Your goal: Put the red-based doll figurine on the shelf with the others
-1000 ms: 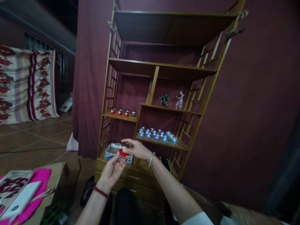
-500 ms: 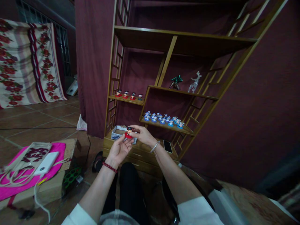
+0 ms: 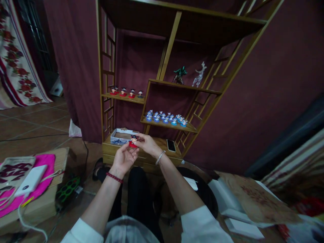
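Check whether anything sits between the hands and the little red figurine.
Nothing does. The small red-based figurine with black hair is already pinched by the right hand, with the left hand cupped just below it. Both hands meet it directly, in front of the wooden shelf unit.

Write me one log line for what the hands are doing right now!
left hand: under small red-based doll figurine | right hand: pinching it | behind: open white-and-blue cardboard box on wooden shelf unit
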A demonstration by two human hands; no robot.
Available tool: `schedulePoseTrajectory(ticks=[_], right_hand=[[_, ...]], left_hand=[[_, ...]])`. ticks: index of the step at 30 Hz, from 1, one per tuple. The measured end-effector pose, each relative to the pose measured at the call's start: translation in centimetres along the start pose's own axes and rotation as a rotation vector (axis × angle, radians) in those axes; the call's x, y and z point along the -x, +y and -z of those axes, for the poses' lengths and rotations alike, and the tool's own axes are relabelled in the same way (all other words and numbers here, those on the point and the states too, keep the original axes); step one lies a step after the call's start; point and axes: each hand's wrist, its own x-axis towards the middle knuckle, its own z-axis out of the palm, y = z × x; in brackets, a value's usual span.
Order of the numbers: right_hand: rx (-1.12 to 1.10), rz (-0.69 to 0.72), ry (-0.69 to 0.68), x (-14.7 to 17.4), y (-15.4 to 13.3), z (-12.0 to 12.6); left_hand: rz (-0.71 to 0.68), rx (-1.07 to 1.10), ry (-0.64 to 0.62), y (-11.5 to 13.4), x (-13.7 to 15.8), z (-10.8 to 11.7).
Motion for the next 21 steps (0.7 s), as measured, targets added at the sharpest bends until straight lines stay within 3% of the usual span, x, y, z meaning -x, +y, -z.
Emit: schedulePoseTrajectory(ticks=[13,21], right_hand=[[-0.007,-0.088,0.047,0.8,0.9,1.6],[0.018,-0.05,-0.002,0.2,1.9,1.0]], left_hand=[[0.069,-0.016,-0.016,-1.4,-1.8,-0.2],[0.068,0.007,0.028,-1.1,-2.1,0.5]])
